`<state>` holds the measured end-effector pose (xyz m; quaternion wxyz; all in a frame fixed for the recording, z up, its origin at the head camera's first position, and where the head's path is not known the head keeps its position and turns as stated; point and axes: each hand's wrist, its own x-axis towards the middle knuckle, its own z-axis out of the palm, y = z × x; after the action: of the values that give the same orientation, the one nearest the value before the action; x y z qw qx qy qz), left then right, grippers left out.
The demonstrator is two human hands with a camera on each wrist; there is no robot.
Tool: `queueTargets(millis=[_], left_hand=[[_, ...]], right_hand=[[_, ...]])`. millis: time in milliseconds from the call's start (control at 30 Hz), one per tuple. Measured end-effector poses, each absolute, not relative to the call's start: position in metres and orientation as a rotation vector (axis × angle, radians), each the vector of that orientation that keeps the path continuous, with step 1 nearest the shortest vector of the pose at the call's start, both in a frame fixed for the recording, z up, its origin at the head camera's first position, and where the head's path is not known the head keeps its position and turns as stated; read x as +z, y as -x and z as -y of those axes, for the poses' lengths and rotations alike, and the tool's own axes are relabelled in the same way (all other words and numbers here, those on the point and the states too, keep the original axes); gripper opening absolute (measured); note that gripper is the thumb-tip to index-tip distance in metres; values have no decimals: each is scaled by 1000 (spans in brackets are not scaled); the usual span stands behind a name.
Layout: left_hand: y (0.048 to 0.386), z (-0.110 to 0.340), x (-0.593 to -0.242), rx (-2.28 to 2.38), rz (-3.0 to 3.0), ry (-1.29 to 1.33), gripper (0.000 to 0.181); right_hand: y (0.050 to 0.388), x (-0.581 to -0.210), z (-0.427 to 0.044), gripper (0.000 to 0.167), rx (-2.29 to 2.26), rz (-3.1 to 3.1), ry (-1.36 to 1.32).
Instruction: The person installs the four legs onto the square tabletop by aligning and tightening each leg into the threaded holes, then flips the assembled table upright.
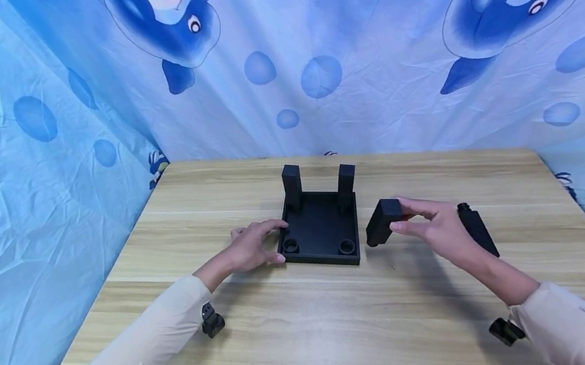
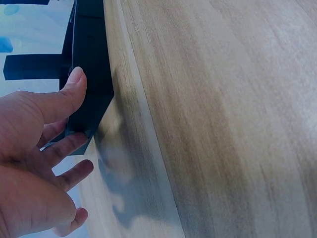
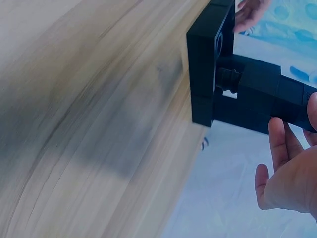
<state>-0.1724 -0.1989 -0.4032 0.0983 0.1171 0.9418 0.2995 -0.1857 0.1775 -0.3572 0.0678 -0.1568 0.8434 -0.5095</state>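
A square black tray-like base [image 1: 320, 226] with a raised rim lies on the wooden table. Two black legs stand upright at its far corners, the left leg [image 1: 292, 187] and the right leg [image 1: 345, 188]; the near corners show round sockets [image 1: 347, 247]. My left hand [image 1: 251, 246] touches the base's near-left edge with thumb and fingertips, its other fingers spread in the left wrist view. Pinched between the thumb and fingers of my right hand [image 1: 433, 229] is a black block-shaped leg [image 1: 380, 226], apart from the base. Its narrower threaded end [image 3: 229, 78] points down.
Another black leg [image 1: 477, 230] lies flat on the table, beyond my right hand. Small black cameras sit at the left wrist [image 1: 212, 322] and the right wrist [image 1: 506, 331]. A blue dolphin-print sheet [image 1: 285, 70] hangs behind the wooden tabletop [image 1: 339, 336].
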Motion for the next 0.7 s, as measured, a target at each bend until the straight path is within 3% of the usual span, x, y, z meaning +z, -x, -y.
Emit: queueTargets(millis=[700], left_hand=[[171, 199, -401, 908, -2789, -361, 69]], right_hand=[[191, -370, -131, 54, -1679, -2386, 537]])
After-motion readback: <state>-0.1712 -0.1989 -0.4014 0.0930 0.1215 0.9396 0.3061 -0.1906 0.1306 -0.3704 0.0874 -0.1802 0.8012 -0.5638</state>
